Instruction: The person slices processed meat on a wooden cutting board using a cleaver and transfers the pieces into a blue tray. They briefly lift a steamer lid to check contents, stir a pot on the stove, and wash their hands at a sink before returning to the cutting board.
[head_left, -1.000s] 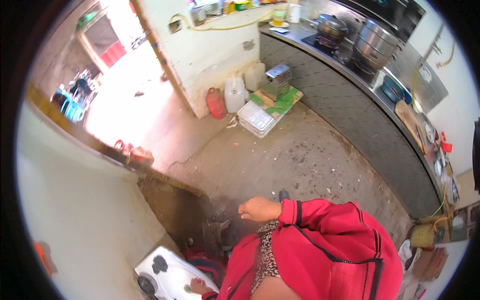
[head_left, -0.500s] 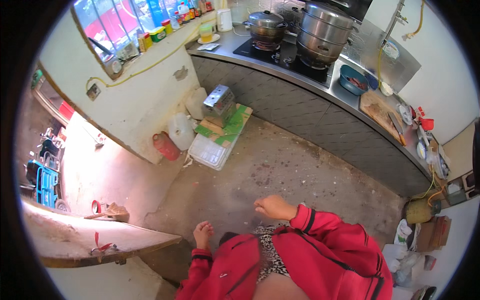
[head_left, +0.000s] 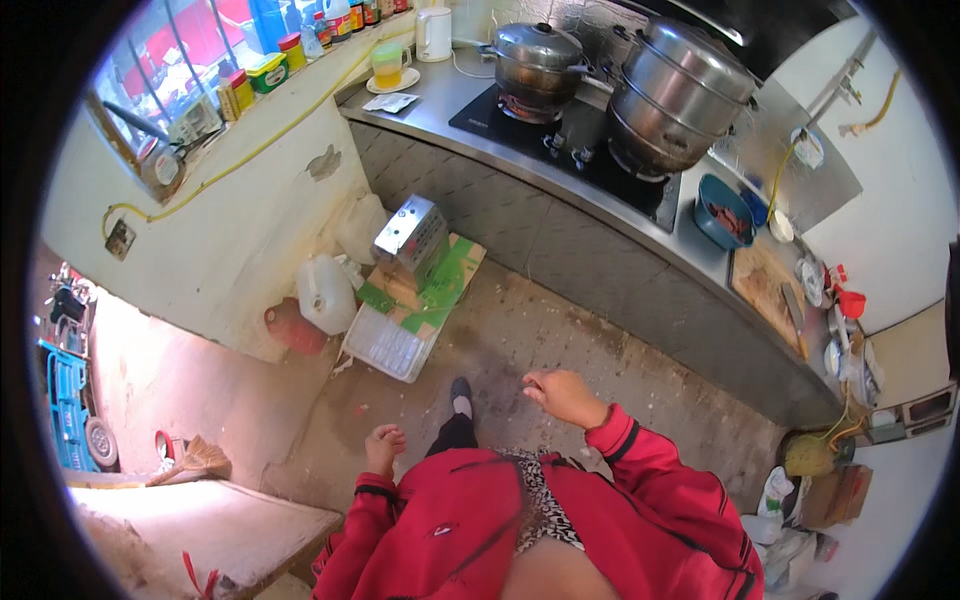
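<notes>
My left hand [head_left: 382, 449] hangs in front of my body at the lower middle, fingers loosely curled with nothing seen in them. Further right and a little higher, my right hand [head_left: 567, 397] is closed in a loose fist and also appears to hold nothing. Neither touches anything; both are over the concrete floor [head_left: 500, 350]. A dark shoe [head_left: 461, 392] of mine shows between them. On the black gas hob [head_left: 560, 145] ahead stand a lidded steel pot [head_left: 538, 70] and a tall stacked steamer [head_left: 675, 95], flames under the pot.
The counter carries a teal basin [head_left: 722, 212] of reddish pieces, a wooden chopping board [head_left: 764, 285] with a knife [head_left: 793, 308], a yellow-liquid cup [head_left: 387, 66] and a white kettle [head_left: 434, 34]. Along the left wall are a metal box [head_left: 411, 238], a white jug [head_left: 326, 293] and a red jug [head_left: 296, 326].
I have moved forward; the counter, pots and boxes appear closer and larger. A foot has come into view. Both hands remain loosely curled ahead of me.
</notes>
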